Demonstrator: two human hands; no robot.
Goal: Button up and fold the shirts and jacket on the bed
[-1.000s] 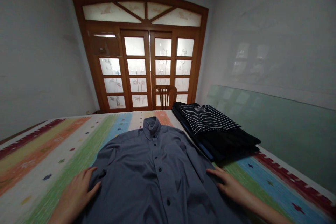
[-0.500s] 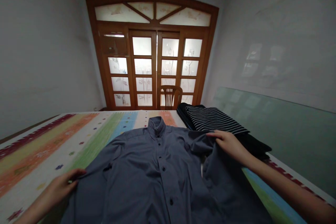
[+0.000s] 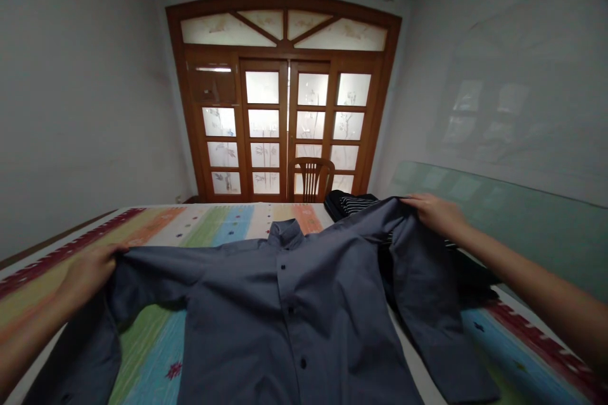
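Note:
A dark grey-blue button-up shirt point(image 3: 247, 310) spreads front side up in front of me, its collar toward the far end and its dark buttons running down the middle. My left hand point(image 3: 95, 266) pinches one sleeve partway along and lifts it; the rest of that sleeve droops toward me. On the other side my right hand point(image 3: 434, 212) grips the second sleeve, raised higher, with its cuff end hanging down. Both hands are closed on the cloth. The shirt's lower hem is outside the view.
A striped, colourful cloth point(image 3: 156, 342) covers the surface under the shirt. Folded dark clothes point(image 3: 475, 275), partly hidden by the raised sleeve, lie at the right. A wooden chair point(image 3: 311, 177) stands beyond the far edge, before wood-framed glass doors point(image 3: 285, 120). A pale green panel point(image 3: 536, 221) borders the right side.
Both hands have risen and moved outward, pulling the sleeves up and apart. The patterned cloth now shows beneath the left sleeve, and the right sleeve covers part of the folded clothes.

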